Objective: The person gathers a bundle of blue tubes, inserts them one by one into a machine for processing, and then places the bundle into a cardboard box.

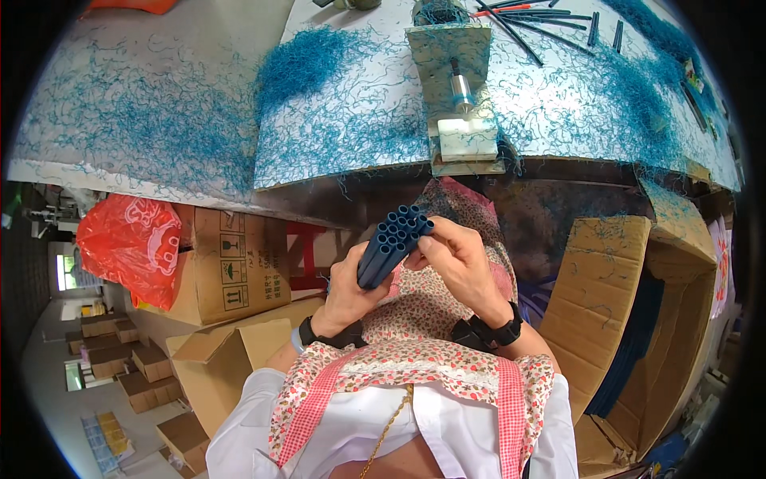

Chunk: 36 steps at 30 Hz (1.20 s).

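A bundle of dark blue plastic tubes [381, 254] stands tilted in front of my body, its round open ends facing up. My left hand [351, 289] wraps round the lower left side of the bundle. At the upper right of the tube ends, the thumb and fingers of my right hand [456, 262] pinch at one tube. Beyond my hands, at the table's edge, is a small machine [463, 88] with a metal spindle and a white block [467, 139] in front of it.
Blue curly shavings [307, 68] litter the white table [359, 160]. Loose dark and red tubes [531, 17] lie at the far right. An open cardboard box [598, 295] with dark blue tubes stands at right. At left are a closed carton [247, 263] and a red plastic bag [132, 247].
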Tool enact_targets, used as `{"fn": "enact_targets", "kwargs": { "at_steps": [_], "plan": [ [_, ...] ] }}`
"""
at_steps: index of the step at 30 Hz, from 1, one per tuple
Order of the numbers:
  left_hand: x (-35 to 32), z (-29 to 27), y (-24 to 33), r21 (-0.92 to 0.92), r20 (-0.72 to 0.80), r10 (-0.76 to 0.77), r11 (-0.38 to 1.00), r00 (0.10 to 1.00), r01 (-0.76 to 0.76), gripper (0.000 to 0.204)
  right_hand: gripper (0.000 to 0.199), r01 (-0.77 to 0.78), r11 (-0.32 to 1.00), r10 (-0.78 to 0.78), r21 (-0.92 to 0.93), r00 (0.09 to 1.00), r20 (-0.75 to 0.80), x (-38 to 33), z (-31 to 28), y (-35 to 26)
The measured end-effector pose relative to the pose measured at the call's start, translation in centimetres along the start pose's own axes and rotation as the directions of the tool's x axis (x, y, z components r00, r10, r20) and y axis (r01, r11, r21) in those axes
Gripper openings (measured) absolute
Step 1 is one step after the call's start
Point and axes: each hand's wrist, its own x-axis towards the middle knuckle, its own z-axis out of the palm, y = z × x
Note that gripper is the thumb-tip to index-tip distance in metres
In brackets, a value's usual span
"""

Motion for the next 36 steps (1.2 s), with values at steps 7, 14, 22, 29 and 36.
{"fn": "enact_targets", "kwargs": {
  "at_steps": [7,14,22,29,36],
  "plan": [
    [-0.8,-1.8,0.3,-0.01,0.02,-0.179,0.984,0.984,0.179,0.054,0.035,0.423,0.843,-0.395,-0.333,0.906,0.151,2.6,1.9,-2.2],
    [-8.3,-10.9,4.7,0.05,-0.473,-0.086,0.991,0.877,0.125,0.05,0.049,0.257,0.942,-0.252,-0.218,0.966,0.049,3.4,5.8,-0.1],
    [-30.1,-21.1,2.8,-0.113,-0.955,0.058,0.835,-0.29,0.539,0.025,0.032,0.254,0.9,-0.052,-0.354,0.87,0.491,4.9,10.4,-0.1],
    [-46.9,-15.4,-8.4,-0.785,-0.579,-0.7,0.34,-0.418,0.518,0.033,0.026,0.286,0.739,0.179,-0.609,0.789,0.588,4.9,11.5,3.3],
    [-52.0,-12.3,-15.1,-0.657,-0.193,-0.929,-0.116,-0.316,0.745,0.062,0.025,0.168,0.555,0.392,-0.815,0.811,0.434,3.1,9.5,3.5]
  ]
}}
